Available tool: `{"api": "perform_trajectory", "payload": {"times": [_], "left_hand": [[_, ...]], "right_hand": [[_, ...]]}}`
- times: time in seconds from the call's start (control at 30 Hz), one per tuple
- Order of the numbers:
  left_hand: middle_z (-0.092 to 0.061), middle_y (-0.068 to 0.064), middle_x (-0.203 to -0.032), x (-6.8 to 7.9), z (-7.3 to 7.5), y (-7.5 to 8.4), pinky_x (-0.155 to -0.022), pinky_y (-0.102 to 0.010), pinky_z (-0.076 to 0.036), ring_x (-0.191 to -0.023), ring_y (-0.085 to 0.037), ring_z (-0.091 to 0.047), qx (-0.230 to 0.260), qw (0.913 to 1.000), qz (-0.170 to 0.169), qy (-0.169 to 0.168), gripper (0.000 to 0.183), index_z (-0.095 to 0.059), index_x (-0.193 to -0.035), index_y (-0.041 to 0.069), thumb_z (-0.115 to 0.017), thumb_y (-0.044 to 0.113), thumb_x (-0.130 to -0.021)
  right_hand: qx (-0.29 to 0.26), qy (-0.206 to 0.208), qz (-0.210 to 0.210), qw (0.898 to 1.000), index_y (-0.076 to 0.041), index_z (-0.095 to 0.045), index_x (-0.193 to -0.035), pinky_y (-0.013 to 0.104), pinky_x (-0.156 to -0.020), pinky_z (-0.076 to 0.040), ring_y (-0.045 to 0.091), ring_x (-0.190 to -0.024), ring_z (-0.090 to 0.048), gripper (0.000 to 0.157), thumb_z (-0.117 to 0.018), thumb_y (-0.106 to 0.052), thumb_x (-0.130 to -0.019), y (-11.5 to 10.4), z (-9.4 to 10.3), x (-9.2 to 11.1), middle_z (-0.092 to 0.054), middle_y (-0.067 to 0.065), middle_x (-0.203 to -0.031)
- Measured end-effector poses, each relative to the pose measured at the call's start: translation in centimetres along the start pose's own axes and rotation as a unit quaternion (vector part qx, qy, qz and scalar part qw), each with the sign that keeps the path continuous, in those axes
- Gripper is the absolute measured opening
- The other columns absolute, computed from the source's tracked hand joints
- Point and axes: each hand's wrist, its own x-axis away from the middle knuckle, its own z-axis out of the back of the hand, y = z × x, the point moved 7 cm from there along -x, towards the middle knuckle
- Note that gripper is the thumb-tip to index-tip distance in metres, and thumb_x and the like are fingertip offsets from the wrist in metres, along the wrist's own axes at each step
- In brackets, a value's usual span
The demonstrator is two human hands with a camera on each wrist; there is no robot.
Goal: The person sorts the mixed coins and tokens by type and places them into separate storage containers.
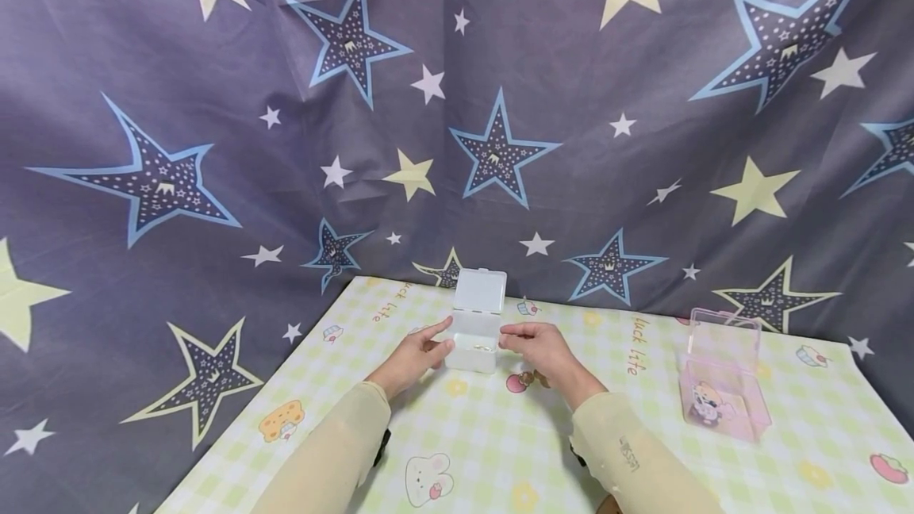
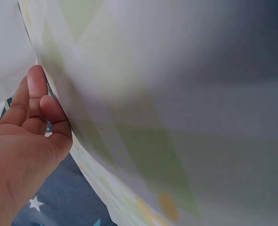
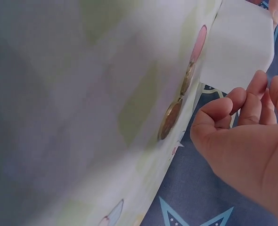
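Observation:
A small white lidded box (image 1: 471, 357) stands on the table with its lid (image 1: 480, 292) raised at the back. Something small and gold-coloured lies inside, too small to make out. My left hand (image 1: 412, 357) holds the box's left side, thumb near the front and index finger farther back. On the opposite side, my right hand (image 1: 546, 351) holds the right edge between thumb and index finger. The right wrist view shows the other fingers of my right hand (image 3: 252, 136) curled beside the white box (image 3: 240, 40). In the left wrist view, fingertips of my left hand (image 2: 28, 155) meet the white box (image 2: 9, 42).
A clear pink box (image 1: 721, 407) stands open at the right, with small character-shaped pieces inside. Linked-looking pink and brown round shapes (image 3: 176, 103) lie near my right hand; whether printed is unclear. The checked tablecloth (image 1: 464, 427) reaches a star-patterned curtain (image 1: 400, 125).

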Motion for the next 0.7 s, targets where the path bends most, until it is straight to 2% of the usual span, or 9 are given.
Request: {"api": "perform_trajectory", "payload": {"times": [0.13,0.2,0.33,0.43,0.5,0.6,0.67,0.7], "left_hand": [[-0.077,-0.009,-0.127,0.0,0.0,-0.1,-0.088,-0.036,-0.051,-0.095,-0.020,-0.072,0.002,1.0000,0.004,-0.002,0.059,-0.044,-0.164,0.033,-0.063,0.041,-0.109],[-0.077,-0.008,-0.126,0.0,0.0,-0.1,-0.087,-0.036,-0.051,-0.094,-0.019,-0.072,0.002,1.0000,0.002,-0.002,0.059,-0.044,-0.164,0.033,-0.063,0.041,-0.109],[-0.078,-0.007,-0.120,0.1,0.0,0.0,-0.084,-0.034,-0.048,-0.092,-0.020,-0.070,0.004,1.0000,0.001,-0.001,0.060,-0.044,-0.164,0.033,-0.064,0.042,-0.108],[-0.078,-0.006,-0.117,0.1,0.1,0.1,-0.081,-0.033,-0.047,-0.092,-0.021,-0.069,0.004,1.0000,0.000,-0.001,0.060,-0.044,-0.164,0.033,-0.064,0.042,-0.108],[-0.078,-0.006,-0.116,0.2,0.1,0.2,-0.080,-0.032,-0.047,-0.092,-0.022,-0.069,0.004,1.0000,-0.002,-0.001,0.060,-0.044,-0.165,0.033,-0.064,0.041,-0.108],[-0.078,-0.006,-0.115,0.2,0.1,0.3,-0.080,-0.032,-0.047,-0.092,-0.022,-0.070,0.003,1.0000,-0.004,0.001,0.060,-0.044,-0.165,0.032,-0.063,0.040,-0.109],[-0.078,-0.006,-0.114,0.2,0.1,0.3,-0.080,-0.032,-0.047,-0.092,-0.022,-0.070,0.003,1.0000,-0.004,0.002,0.060,-0.044,-0.164,0.031,-0.064,0.040,-0.109],[-0.078,-0.006,-0.113,0.2,0.1,0.3,-0.080,-0.031,-0.047,-0.092,-0.022,-0.070,0.002,1.0000,-0.004,0.003,0.060,-0.045,-0.164,0.031,-0.064,0.039,-0.109]], "right_hand": [[0.018,0.012,0.007,1.000,-0.011,-0.081,-0.120,0.027,-0.050,-0.036,0.018,-0.083,-0.061,0.028,-0.080,-0.022,-0.095,0.3,0.5,0.0,-0.080,0.006,-0.116],[0.025,0.016,0.010,1.000,-0.011,-0.082,-0.120,0.027,-0.054,-0.039,0.020,-0.096,-0.065,0.028,-0.079,-0.023,-0.095,0.4,0.8,0.0,-0.080,0.006,-0.119],[0.041,0.022,0.016,0.999,-0.011,-0.082,-0.120,0.027,-0.071,-0.048,0.022,-0.111,-0.069,0.029,-0.079,-0.025,-0.096,0.5,1.4,-0.1,-0.080,0.004,-0.120],[0.044,0.021,0.019,0.999,-0.008,-0.080,-0.123,0.025,-0.083,-0.049,0.017,-0.110,-0.071,0.031,-0.078,-0.025,-0.097,0.5,1.9,0.0,-0.082,0.004,-0.116],[0.031,0.016,0.014,0.999,-0.007,-0.079,-0.126,0.027,-0.074,-0.048,0.015,-0.097,-0.069,0.033,-0.076,-0.024,-0.098,0.7,2.2,0.1,-0.082,0.004,-0.113],[0.028,0.015,0.009,0.999,-0.005,-0.077,-0.127,0.028,-0.075,-0.050,0.011,-0.093,-0.068,0.033,-0.075,-0.023,-0.100,0.9,2.8,0.2,-0.082,0.004,-0.112],[0.028,0.016,0.010,0.999,-0.004,-0.077,-0.128,0.034,-0.084,-0.055,0.014,-0.096,-0.071,0.033,-0.074,-0.023,-0.101,1.0,3.3,0.4,-0.082,0.006,-0.114],[0.036,0.018,0.014,0.999,-0.004,-0.077,-0.128,0.036,-0.095,-0.056,0.016,-0.107,-0.073,0.034,-0.074,-0.023,-0.101,1.1,3.6,0.5,-0.082,0.007,-0.116]]}}
